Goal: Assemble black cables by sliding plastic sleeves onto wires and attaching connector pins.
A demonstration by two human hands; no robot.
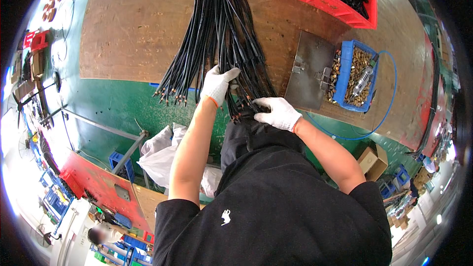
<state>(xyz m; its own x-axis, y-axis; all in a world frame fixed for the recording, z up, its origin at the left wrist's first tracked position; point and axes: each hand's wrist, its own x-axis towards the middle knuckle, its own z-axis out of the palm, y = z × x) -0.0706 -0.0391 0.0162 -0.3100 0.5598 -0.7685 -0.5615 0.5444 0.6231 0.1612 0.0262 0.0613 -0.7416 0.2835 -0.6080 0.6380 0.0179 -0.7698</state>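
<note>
A thick bundle of black cables (209, 24) hangs over the near edge of the wooden table, with bare copper-coloured ends at the bottom. My left hand (215, 85), in a white glove with an orange cuff, is closed around some of these cables just past the edge, its thumb lying across them. To its right and slightly nearer to me, my gloved right hand (279, 113) pinches at the lower part of the cables, thumb and forefinger on either side. Just which strands sit between its fingers is hard to make out.
A red crate (322, 1) of black parts stands at the far right of the table (133, 29). Nearer are a metal plate (308, 81) and a blue bin (346, 54) of brass-coloured fittings, with an air tool (363, 80) and blue hose (395, 88). White sacks (160, 155) lie below left.
</note>
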